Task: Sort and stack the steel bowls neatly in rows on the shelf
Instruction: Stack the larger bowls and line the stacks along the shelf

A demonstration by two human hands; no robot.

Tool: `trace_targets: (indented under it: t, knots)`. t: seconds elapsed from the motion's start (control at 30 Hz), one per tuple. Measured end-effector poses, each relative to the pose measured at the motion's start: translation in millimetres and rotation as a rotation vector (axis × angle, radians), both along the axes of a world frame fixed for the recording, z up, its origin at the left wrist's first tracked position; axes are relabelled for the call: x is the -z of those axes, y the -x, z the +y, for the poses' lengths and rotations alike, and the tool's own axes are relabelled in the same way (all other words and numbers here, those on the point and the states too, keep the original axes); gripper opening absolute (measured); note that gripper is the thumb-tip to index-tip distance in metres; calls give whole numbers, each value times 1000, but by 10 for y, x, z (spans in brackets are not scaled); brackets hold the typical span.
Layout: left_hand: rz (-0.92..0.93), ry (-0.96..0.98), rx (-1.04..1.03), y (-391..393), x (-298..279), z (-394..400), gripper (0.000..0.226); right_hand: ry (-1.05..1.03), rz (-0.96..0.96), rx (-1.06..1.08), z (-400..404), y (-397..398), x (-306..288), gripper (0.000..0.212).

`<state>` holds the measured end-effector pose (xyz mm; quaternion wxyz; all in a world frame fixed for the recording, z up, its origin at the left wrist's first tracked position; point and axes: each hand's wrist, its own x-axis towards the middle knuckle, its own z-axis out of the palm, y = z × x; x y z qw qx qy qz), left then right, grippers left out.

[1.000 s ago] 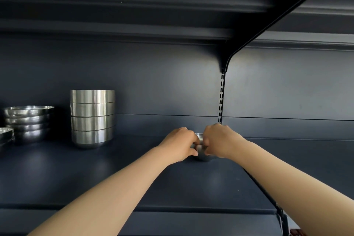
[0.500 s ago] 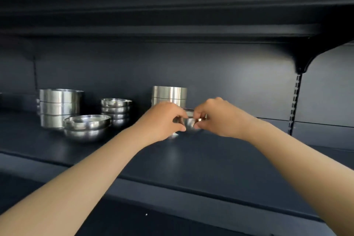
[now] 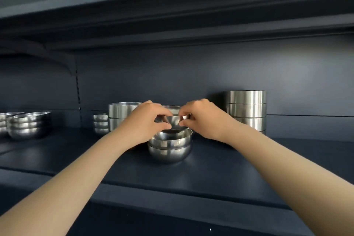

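Note:
A small steel bowl (image 3: pixel 174 120) is held just above a short stack of round steel bowls (image 3: pixel 169 145) on the dark shelf (image 3: pixel 220 174). My left hand (image 3: pixel 146 120) pinches the small bowl's left rim and my right hand (image 3: pixel 203 119) pinches its right rim. Whether its base touches the stack's top bowl I cannot tell. Both forearms reach in from the bottom corners.
A tall stack of straight-sided steel bowls (image 3: pixel 247 110) stands behind at the right, another such stack (image 3: pixel 120 115) behind my left hand. A stack of small bowls (image 3: pixel 100 122) and wider round bowls (image 3: pixel 28 124) sit further left. An upper shelf (image 3: pixel 172 15) overhangs.
Both hands carried the small bowl leftward from the bare right part of the shelf and now hold it over the short stack of round bowls. The view swung left.

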<state>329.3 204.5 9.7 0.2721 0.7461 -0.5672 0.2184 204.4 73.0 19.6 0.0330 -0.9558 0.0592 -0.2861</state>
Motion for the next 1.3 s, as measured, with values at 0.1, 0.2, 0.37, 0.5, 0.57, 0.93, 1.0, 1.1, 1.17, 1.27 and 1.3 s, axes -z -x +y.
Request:
trace_targets:
  t: [0.1, 0.2, 0.37, 0.5, 0.57, 0.93, 1.0, 1.1, 1.17, 1.27, 1.3]
  knots:
    - [53, -14, 48, -209, 91, 26, 14, -11, 38, 43, 73, -178, 75, 5]
    - [75, -17, 97, -318, 180, 19, 16, 0, 68, 85, 93, -242, 146, 7]
    - [54, -47, 139, -374, 285, -13, 24, -20, 104, 126, 108, -243, 246, 6]
    - [44, -52, 139, -369, 315, -19, 29, -24, 95, 137, 109, -239, 270, 5]
    - [49, -58, 143, -365, 324, -17, 28, -30, 96, 130, 101, -230, 267, 7]
    - [93, 82, 145, -153, 240, -59, 15, -33, 46, 64, -46, -109, 197, 19]
    - [101, 228, 181, 26, 209, -151, 13, -19, -12, 60, -146, 35, 155, 23]
    - [111, 348, 236, 388, 200, -424, 15, -4, -88, 112, -408, 350, 73, 23]
    - [153, 340, 260, 627, 236, -703, 26, -12, -187, 185, -658, 588, 22, 21]
    - [279, 92, 183, 846, 277, -1251, 69, -40, -412, 343, -1099, 882, -56, 25]
    - [318, -48, 134, 867, 272, -1445, 86, -51, -445, 398, -1248, 946, -78, 31]
